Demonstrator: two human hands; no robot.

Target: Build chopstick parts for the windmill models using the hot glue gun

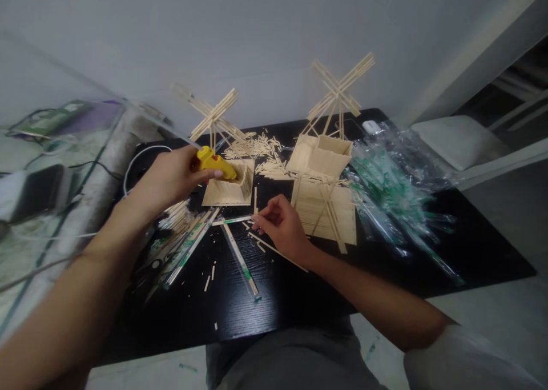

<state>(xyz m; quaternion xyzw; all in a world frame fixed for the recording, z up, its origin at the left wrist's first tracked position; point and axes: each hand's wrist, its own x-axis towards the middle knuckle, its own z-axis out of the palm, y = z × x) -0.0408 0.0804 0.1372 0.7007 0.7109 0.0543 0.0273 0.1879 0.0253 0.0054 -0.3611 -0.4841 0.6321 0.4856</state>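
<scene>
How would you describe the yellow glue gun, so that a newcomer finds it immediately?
On the black table, find the wooden box farther left. The left hand holds the yellow glue gun over it. Its bright yellow body stands out among the pale wooden sticks.

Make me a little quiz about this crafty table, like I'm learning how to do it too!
1. Which hand is holding the yellow glue gun?
2. True or false: the tabletop is white.
3. Pick one. The front end of the yellow glue gun is at:
A) the plastic wrappers
B) the little wooden box
C) the wall

Key:
1. The left hand.
2. False; the tabletop is black.
3. B.
</scene>
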